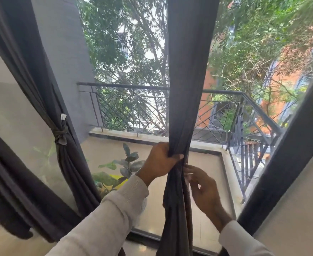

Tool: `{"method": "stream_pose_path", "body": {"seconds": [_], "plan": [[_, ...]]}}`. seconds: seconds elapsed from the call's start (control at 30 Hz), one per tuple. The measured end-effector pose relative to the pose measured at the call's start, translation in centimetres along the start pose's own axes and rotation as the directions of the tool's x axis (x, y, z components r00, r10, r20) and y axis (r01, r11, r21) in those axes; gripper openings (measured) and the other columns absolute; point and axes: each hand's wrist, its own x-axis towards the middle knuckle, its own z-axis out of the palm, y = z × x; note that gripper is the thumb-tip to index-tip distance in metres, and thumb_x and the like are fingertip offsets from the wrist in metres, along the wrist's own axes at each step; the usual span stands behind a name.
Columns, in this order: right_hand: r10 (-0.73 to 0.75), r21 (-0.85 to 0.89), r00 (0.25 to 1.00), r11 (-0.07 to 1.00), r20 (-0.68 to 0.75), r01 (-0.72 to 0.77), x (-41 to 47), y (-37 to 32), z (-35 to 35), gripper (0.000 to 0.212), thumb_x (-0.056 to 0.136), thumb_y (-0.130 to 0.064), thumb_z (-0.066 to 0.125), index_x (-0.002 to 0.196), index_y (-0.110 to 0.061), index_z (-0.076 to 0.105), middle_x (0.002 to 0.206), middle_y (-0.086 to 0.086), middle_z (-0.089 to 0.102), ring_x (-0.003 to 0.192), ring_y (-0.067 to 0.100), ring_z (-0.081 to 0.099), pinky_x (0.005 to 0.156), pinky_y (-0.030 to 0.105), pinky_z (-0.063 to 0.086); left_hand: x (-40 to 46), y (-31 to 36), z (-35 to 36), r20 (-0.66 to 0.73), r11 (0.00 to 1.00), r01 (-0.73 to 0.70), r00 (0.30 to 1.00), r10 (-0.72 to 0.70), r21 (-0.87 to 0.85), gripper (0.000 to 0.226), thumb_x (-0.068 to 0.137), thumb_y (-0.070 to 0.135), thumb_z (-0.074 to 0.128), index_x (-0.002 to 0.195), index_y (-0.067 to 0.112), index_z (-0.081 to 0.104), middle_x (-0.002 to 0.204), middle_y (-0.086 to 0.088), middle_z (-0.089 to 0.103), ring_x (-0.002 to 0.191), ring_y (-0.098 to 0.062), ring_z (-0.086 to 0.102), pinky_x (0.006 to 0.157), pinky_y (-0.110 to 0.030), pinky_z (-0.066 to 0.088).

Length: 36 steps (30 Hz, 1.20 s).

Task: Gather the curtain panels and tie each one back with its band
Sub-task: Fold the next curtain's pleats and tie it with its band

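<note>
1. Balcony backdrop: glass door looks out on a tiled balcony floor (207, 174) with a metal railing (126, 86), trees beyond, orange building at right. One dark door frame (288, 150) runs diagonally at right.
2. Curtain count: two dark grey panels plainly in view. More dark fabric at the lower left edge; can't tell whether it's a separate panel.
3. Left panel (41, 74): already gathered and cinched by one band (60, 134), knotted, with a small white tag (63, 116) just above the knot. Hangs against the glass at frame left.
4. Centre panel (188, 71): hangs top to bottom through mid-frame, bunched into a narrow column, no band visible around it.
5. Hands: two, both in light long sleeves.
6. Left hand (161, 161): reaches in from lower left, back of hand to camera, fingers curled round the centre panel's left edge at roughly railing-base height, clenched on the gathered fabric.
7. Right hand (203, 189): comes in from lower right, just beside the panel's right edge and below the left hand. Fingers loosely bent, fingertips (186, 168) touching the fabric. Motion blur here; can't tell whether it's pinching the cloth or only touching, so its grip is uncertain.
8. Other items: one potted plant (126, 163) on the balcony floor outside, left of the centre panel, with a yellow pot (117, 179) partly behind the left sleeve.
</note>
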Motion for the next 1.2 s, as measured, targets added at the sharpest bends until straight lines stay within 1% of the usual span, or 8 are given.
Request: {"method": "stream_pose_path", "body": {"seconds": [0.1, 0.23, 0.37, 0.5, 0.7, 0.87, 0.97, 1.2], "plan": [[0.335, 0.266, 0.94, 0.902, 0.072, -0.341, 1.7, 0.1, -0.7, 0.051, 0.086, -0.005, 0.085, 0.128, -0.024, 0.064, 0.115, -0.012, 0.075, 0.072, 0.023, 0.069, 0.07, 0.053, 0.063, 0.6, -0.4, -0.6, 0.102, 0.996, 0.029, 0.995, -0.02, -0.084, 0.038, 0.074, 0.051, 0.079, 0.103, 0.026, 0.084, 0.104, -0.004, 0.084, 0.099, -0.029, 0.08, 0.093, -0.06, 0.063], [0.314, 0.145, 0.926, 0.927, 0.208, -0.347, 2.4, 1.2, -1.4, 0.056, 0.075, -0.039, 0.091, 0.126, -0.03, 0.07, 0.106, -0.005, 0.077, 0.086, 0.029, 0.066, 0.072, 0.037, 0.055, 1.1, 0.2, -1.3, 0.308, 0.978, 0.046, 0.951, 0.018, -0.202, 0.022, 0.079, 0.035, 0.086, 0.101, 0.035, 0.086, 0.111, -0.002, 0.083, 0.108, -0.029, 0.079, 0.103, -0.059, 0.059], [0.354, 0.109, 0.923, 0.922, 0.151, -0.371, 2.2, 0.7, -1.3, 0.049, 0.074, -0.027, 0.097, 0.116, -0.031, 0.072, 0.105, -0.008, 0.075, 0.097, 0.018, 0.068, 0.08, 0.034, 0.057, 1.2, 0.0, -1.7, 0.38, 0.96, 0.093, 0.925, 0.014, -0.262, 0.025, 0.078, 0.037, 0.084, 0.102, 0.037, 0.086, 0.113, 0.001, 0.082, 0.113, -0.03, 0.076, 0.108, -0.059, 0.056], [0.289, 0.316, 0.954, 0.9, 0.079, -0.299, 2.3, -0.1, -0.5, 0.041, 0.087, -0.005, 0.084, 0.123, -0.02, 0.072, 0.115, -0.004, 0.078, 0.104, 0.021, 0.074, 0.091, 0.042, 0.061, 1.4, -0.8, -1.8, 0.318, 0.961, 0.108, 0.948, -0.022, -0.255, 0.019, 0.08, 0.039, 0.082, 0.098, 0.036, 0.086, 0.106, -0.002, 0.083, 0.103, -0.029, 0.078, 0.104, -0.065, 0.057], [0.367, 0.449, 0.9, 0.78, 0.234, -0.435, 3.0, -1.1, -1.4, 0.044, 0.084, -0.006, 0.085, 0.121, -0.015, 0.064, 0.113, 0.002, 0.076, 0.104, 0.02, 0.074, 0.083, 0.026, 0.062, 1.5, -1.3, -2.0, 0.431, 0.925, 0.141, 0.902, 0.028, -0.354, 0.036, 0.087, 0.03, 0.081, 0.121, 0.018, 0.081, 0.128, -0.015, 0.077, 0.124, -0.041, 0.071, 0.114, -0.06, 0.051], [0.368, 0.194, 0.93, 0.912, 0.007, -0.362, 2.5, -1.0, -0.2, 0.023, 0.088, -0.021, 0.085, 0.107, -0.017, 0.073, 0.091, -0.008, 0.079, 0.084, 0.018, 0.077, 0.074, 0.037, 0.066, 1.6, -0.9, -1.4, 0.336, 0.966, 0.123, 0.941, -0.041, -0.227, 0.015, 0.092, 0.023, 0.077, 0.104, 0.029, 0.084, 0.101, 0.01, 0.083, 0.096, -0.013, 0.078, 0.09, -0.041, 0.061], [0.321, 0.124, 0.944, 0.942, -0.077, -0.311, 1.8, -1.4, 0.7, 0.02, 0.088, -0.025, 0.085, 0.102, -0.025, 0.072, 0.088, -0.02, 0.077, 0.08, 0.011, 0.075, 0.07, 0.025, 0.063, 2.0, -1.0, -0.8, 0.173, 0.988, 0.076, 0.984, -0.052, -0.137, 0.015, 0.092, 0.021, 0.079, 0.099, 0.032, 0.086, 0.096, 0.011, 0.083, 0.094, -0.021, 0.08, 0.092, -0.051, 0.064], [0.313, -0.034, 0.948, 0.949, -0.05, -0.315, 1.0, -2.8, 1.9, 0.016, 0.09, -0.037, 0.082, 0.093, -0.029, 0.068, 0.079, -0.024, 0.069, 0.071, -0.009, 0.068, 0.057, 0.008, 0.053, 1.8, -0.7, -0.8, 0.192, 0.994, 0.084, 0.979, -0.071, -0.063, 0.021, 0.092, 0.022, 0.082, 0.091, 0.043, 0.084, 0.095, 0.008, 0.083, 0.096, -0.032, 0.08, 0.088, -0.062, 0.064]]}}
